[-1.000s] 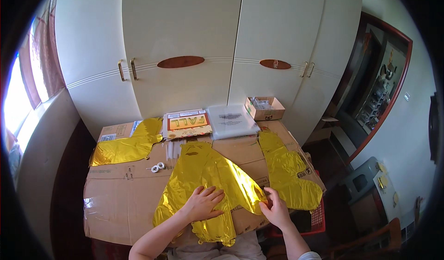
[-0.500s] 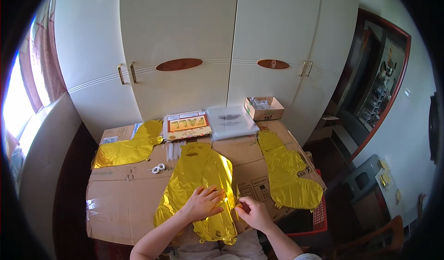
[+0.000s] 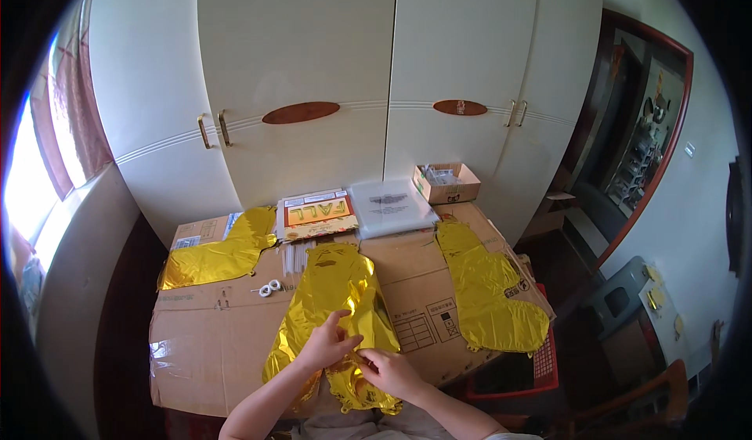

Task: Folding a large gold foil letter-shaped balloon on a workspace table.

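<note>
A flat gold foil balloon [image 3: 333,283], wide at the bottom and narrower at the top, lies in front of me with its lower end at the near edge of the cardboard. My left hand [image 3: 329,344] rests over its lower middle, index finger and thumb apart, holding nothing. Close beside it, my right hand [image 3: 389,371] has its fingers curled and pinched on the foil of the lower right part. The foil there looks creased. The right fingertips are partly hidden against the shiny surface.
Flat gold foil balloons lie at the left [image 3: 227,252] and right [image 3: 497,307]. Behind are printed packets [image 3: 317,214], clear plastic bags [image 3: 392,207], a small open box [image 3: 448,183], white sticks [image 3: 296,257] and white rolls [image 3: 270,287]. A red basket [image 3: 551,366] stands below at right.
My right hand has moved left from beyond the middle balloon's right edge onto its foil, bringing that edge inward. My left hand has shifted slightly left, its fingers less flat.
</note>
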`<action>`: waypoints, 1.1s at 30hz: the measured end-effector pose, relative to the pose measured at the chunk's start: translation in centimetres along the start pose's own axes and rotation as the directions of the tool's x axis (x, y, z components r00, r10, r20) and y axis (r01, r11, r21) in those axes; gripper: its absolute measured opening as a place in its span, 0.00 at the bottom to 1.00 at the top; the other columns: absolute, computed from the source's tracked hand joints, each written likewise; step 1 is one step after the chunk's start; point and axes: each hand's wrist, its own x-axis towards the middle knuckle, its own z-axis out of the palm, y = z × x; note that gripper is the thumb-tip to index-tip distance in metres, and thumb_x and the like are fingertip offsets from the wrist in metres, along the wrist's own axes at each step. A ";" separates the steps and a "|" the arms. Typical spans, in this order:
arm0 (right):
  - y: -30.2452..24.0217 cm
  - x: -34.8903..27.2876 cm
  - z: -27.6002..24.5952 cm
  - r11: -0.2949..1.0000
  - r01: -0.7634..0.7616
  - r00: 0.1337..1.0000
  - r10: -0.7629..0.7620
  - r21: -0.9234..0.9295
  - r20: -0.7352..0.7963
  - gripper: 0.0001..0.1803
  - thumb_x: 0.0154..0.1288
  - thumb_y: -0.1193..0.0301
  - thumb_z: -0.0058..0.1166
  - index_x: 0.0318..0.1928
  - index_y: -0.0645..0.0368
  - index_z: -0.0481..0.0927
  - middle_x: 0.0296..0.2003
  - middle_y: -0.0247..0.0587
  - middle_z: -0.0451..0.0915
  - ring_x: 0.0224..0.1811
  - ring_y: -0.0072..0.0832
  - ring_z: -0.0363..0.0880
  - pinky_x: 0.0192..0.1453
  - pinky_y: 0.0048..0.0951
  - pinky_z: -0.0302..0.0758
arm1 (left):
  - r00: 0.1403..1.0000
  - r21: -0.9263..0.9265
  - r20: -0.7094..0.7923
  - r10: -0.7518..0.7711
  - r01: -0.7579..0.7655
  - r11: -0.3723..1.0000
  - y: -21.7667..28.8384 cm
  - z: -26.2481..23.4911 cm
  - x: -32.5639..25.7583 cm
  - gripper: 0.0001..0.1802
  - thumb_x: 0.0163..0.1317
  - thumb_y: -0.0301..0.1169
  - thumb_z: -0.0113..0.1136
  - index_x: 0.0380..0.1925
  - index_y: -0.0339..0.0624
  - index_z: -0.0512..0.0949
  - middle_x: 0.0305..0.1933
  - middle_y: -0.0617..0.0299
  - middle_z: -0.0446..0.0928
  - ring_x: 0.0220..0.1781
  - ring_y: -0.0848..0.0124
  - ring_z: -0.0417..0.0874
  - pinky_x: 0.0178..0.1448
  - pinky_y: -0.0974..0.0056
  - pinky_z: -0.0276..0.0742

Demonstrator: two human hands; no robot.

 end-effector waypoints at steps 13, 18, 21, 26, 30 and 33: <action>9.6 5.8 -3.3 0.902 0.217 0.967 -0.252 -0.373 -0.047 0.21 0.71 0.65 0.52 0.61 0.57 0.74 0.63 0.44 0.72 0.66 0.41 0.71 0.66 0.40 0.71 | 0.999 0.107 -0.044 0.006 -0.002 0.994 -3.1 -1.1 -0.2 0.22 0.59 0.34 0.63 0.55 0.46 0.77 0.24 0.52 0.78 0.27 0.62 0.81 0.35 0.60 0.76; 11.8 7.6 -3.6 0.880 0.229 0.973 -0.223 -0.416 0.062 0.26 0.71 0.59 0.50 0.66 0.55 0.70 0.66 0.42 0.70 0.71 0.40 0.64 0.69 0.43 0.65 | 1.000 0.164 -0.016 -0.020 0.022 0.986 -2.2 -1.7 -0.6 0.23 0.58 0.36 0.64 0.55 0.46 0.78 0.28 0.50 0.80 0.30 0.59 0.83 0.38 0.59 0.77; 12.3 8.0 -3.5 0.884 0.226 0.974 -0.212 -0.410 0.079 0.28 0.72 0.56 0.49 0.67 0.54 0.69 0.67 0.41 0.69 0.72 0.40 0.62 0.70 0.44 0.64 | 1.000 0.186 0.000 -0.011 0.011 0.983 -2.4 -1.7 -0.7 0.24 0.58 0.36 0.65 0.55 0.45 0.78 0.29 0.49 0.80 0.32 0.58 0.84 0.39 0.59 0.78; 12.6 8.3 -3.1 0.881 0.225 0.974 -0.187 -0.416 0.131 0.30 0.71 0.53 0.48 0.68 0.53 0.67 0.69 0.38 0.66 0.74 0.38 0.58 0.73 0.44 0.58 | 1.000 0.181 0.013 0.021 -0.023 0.983 -3.3 -1.4 -0.7 0.26 0.57 0.37 0.66 0.56 0.45 0.77 0.29 0.49 0.81 0.32 0.58 0.84 0.40 0.59 0.78; 12.4 8.1 -3.3 0.870 0.223 0.972 -0.165 -0.439 0.167 0.32 0.71 0.52 0.48 0.69 0.52 0.65 0.70 0.38 0.65 0.75 0.37 0.57 0.74 0.44 0.55 | 0.999 0.205 0.040 -0.005 -0.003 0.979 -2.6 -1.4 -0.8 0.27 0.57 0.37 0.67 0.57 0.45 0.77 0.30 0.48 0.81 0.32 0.59 0.84 0.40 0.59 0.78; 12.4 8.0 -3.4 0.863 0.229 0.970 -0.163 -0.450 0.180 0.32 0.71 0.51 0.48 0.70 0.51 0.65 0.70 0.37 0.65 0.75 0.36 0.57 0.75 0.43 0.54 | 0.999 0.210 0.039 0.004 -0.012 0.978 -2.6 -1.4 -0.9 0.27 0.56 0.37 0.67 0.58 0.45 0.77 0.30 0.48 0.81 0.32 0.59 0.84 0.40 0.59 0.78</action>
